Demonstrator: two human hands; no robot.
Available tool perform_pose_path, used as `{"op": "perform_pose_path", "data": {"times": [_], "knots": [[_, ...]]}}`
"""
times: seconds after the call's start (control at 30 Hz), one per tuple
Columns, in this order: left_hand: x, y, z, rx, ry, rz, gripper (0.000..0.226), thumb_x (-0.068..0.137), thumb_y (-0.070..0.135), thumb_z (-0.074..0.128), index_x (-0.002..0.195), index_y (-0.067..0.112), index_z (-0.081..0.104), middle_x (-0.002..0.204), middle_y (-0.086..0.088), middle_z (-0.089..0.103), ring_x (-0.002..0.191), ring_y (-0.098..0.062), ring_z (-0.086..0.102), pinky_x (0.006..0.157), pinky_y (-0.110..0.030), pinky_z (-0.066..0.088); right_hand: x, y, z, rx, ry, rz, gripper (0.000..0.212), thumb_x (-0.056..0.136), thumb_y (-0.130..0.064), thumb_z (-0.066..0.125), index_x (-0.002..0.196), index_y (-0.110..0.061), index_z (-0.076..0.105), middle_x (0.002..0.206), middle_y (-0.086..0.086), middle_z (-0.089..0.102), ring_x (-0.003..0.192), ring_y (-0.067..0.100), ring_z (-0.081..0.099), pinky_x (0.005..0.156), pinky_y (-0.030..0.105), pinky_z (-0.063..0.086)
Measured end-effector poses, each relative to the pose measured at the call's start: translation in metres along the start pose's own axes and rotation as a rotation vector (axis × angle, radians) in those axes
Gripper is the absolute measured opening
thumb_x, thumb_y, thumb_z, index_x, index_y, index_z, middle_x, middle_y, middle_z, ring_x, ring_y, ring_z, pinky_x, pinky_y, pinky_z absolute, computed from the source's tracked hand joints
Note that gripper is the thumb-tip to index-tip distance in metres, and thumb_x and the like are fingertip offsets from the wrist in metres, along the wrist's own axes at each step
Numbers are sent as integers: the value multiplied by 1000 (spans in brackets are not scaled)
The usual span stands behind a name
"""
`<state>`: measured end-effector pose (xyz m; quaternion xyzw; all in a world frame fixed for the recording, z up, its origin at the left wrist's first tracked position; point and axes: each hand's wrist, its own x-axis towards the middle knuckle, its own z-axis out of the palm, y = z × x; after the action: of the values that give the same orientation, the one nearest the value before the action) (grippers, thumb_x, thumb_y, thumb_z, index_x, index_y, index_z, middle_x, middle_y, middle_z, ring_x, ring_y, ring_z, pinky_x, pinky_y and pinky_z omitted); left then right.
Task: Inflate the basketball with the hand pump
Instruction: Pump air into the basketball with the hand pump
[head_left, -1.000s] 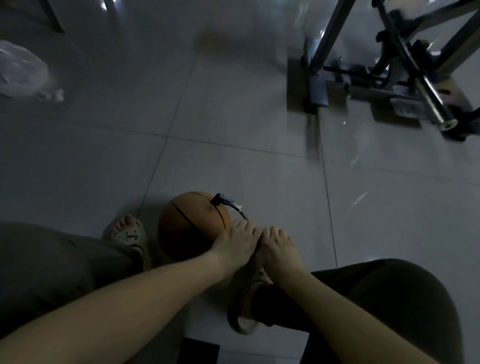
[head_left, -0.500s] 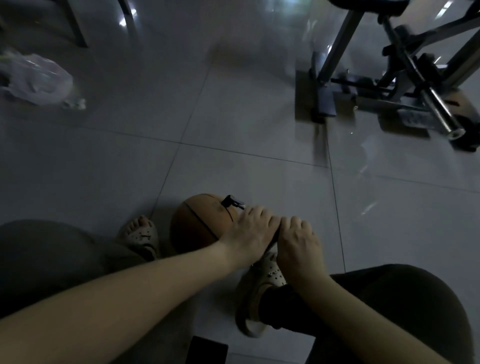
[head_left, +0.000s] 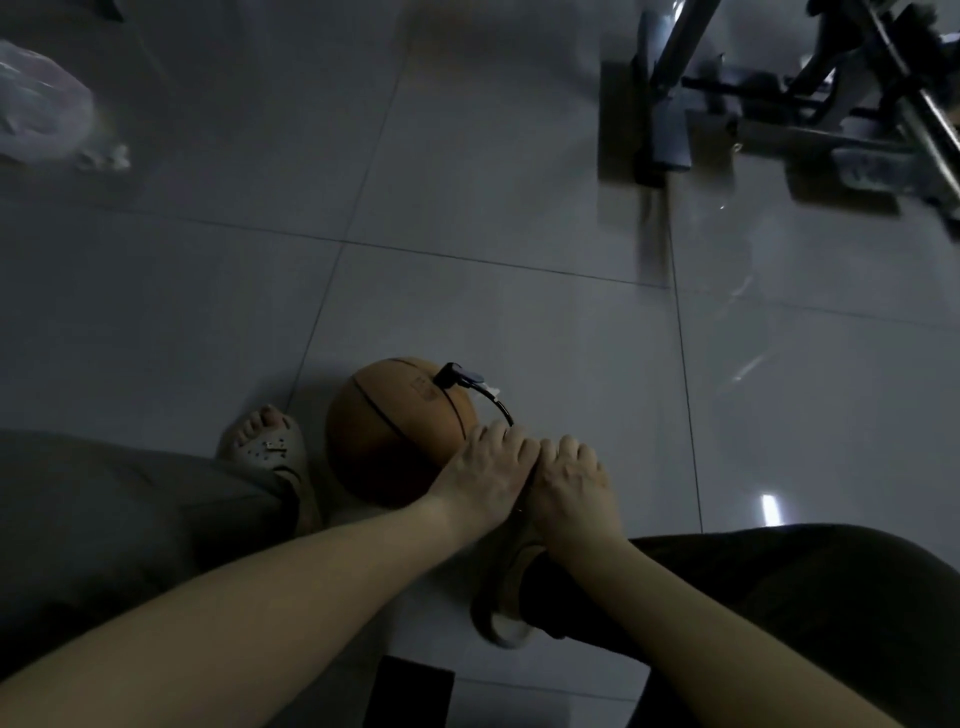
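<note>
One head-worn wide-angle view, forward and steeply down, close above the floor (head_left: 467, 291).

both bare forearms reach in from the near edge and meet. the left hand (head_left: 485, 470) and right hand (head_left: 571, 480) touch side by side, knuckles up, fingers curled down over the hand pump (head_left: 500, 406), which is mostly hidden beneath them.

The tiled floor (head_left: 519, 182) is open ahead of the basketball (head_left: 395, 431) and to its right, as far as the metal frame (head_left: 670, 119) at far right. The approach from the left is narrow, as the left sandal (head_left: 270, 447) sits just beside the ball. The near side is blocked by the left hand (head_left: 483, 478) and right hand (head_left: 571, 480), which touch above the right sandal (head_left: 506, 597). The hose (head_left: 496, 402) arcs over the ball's upper right. A plastic bag (head_left: 36, 109) lies well apart at far left. A dark object (head_left: 413, 691), apparently flat, occupies the bottom edge.
</note>
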<state>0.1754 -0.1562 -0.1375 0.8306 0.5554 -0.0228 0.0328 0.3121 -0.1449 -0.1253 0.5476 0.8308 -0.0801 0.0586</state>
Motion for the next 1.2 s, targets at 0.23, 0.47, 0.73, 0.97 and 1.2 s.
{"op": "perform_pose_path", "data": {"times": [0.23, 0.47, 0.73, 0.97, 1.2], "knots": [[10, -8, -45, 24, -148, 31, 27, 103, 19, 34, 128, 11, 43, 126, -11, 52, 115, -29, 49, 101, -41, 39, 9, 5, -64, -4, -374, -31, 27, 96, -18, 53, 121, -9, 47, 120, 12, 54, 110, 30, 56, 90, 38, 50], [15, -29, -154, -23, 178, -25, 24, 95, 19, 47, 118, 17, 50, 114, -5, 54, 101, -24, 52, 84, -33, 39, 10, 2, -176, -2, 46, -59, 14, 90, -10, 51, 103, -16, 50, 94, 0, 50, 80, 19, 47, 66, 31, 42], [-19, 6, -77, -60, 245, -24, 21, 91, 23, 26, 96, 13, 45, 87, -10, 54, 78, -26, 50, 69, -38, 46, -35, -14, -69, -33, 281, 15, 18, 74, -13, 43, 90, -13, 52, 82, 7, 46, 69, 18, 30, 56, 29, 28], [-8, 7, -22, -38, 115, -31, 16, 91, 15, 33, 100, 13, 45, 95, -11, 50, 83, -26, 45, 69, -37, 39, -20, -9, -18, 3, 161, 55, 11, 77, -13, 54, 89, -14, 53, 82, 7, 43, 70, 20, 33, 58, 31, 34], [-6, 5, 2, -41, 40, -46, 20, 88, 18, 53, 105, 12, 45, 97, -11, 49, 83, -24, 43, 69, -35, 40, -10, -8, 5, -10, -22, 70, 18, 91, -23, 51, 108, -17, 48, 100, 6, 41, 84, 22, 37, 73, 34, 44]]}}
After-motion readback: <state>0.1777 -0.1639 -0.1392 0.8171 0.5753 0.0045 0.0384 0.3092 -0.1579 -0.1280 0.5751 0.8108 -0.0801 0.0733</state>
